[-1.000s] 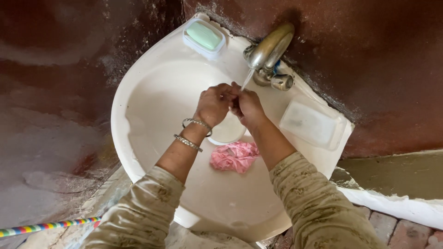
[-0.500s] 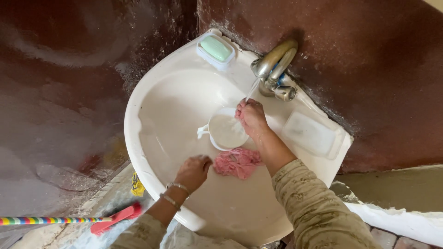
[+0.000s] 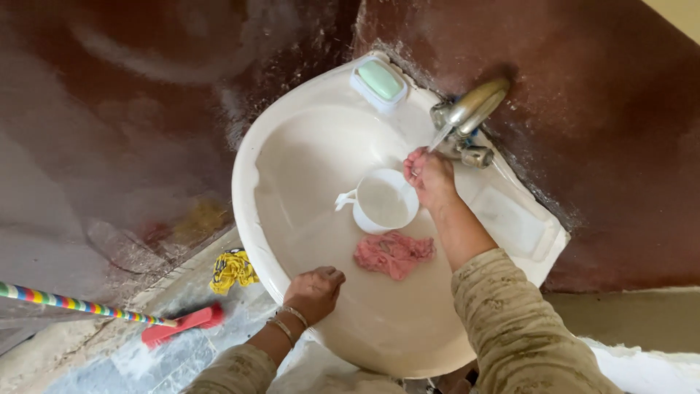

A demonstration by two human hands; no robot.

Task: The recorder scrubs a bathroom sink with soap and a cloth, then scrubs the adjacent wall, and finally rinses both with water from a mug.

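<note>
- On the floor at far left lies a broom with a rainbow-striped handle (image 3: 69,303) and a red head (image 3: 182,326); a yellow cloth (image 3: 232,269) sits just beside the sink's outer wall.
- The left hand (image 3: 313,291) has left the tap area, where a second ago it was pressed against the other hand. It now rests on the near rim of the white sink (image 3: 251,211), fingers curled loosely over the edge, holding nothing.
- The white cup (image 3: 380,202) stands upright in the basin, handle pointing left, uncovered now that the hands have parted.
- Just below it a pink cloth (image 3: 394,253) lies crumpled on the basin floor, untouched.
- The right hand (image 3: 430,177) stays under the metal tap (image 3: 470,109), fingers bunched in the thin stream at the cup's rim; whether it pinches anything I cannot tell. So the rinsing looks one-handed now.
- A green soap bar (image 3: 380,79) sits in its dish on the back ledge.
</note>
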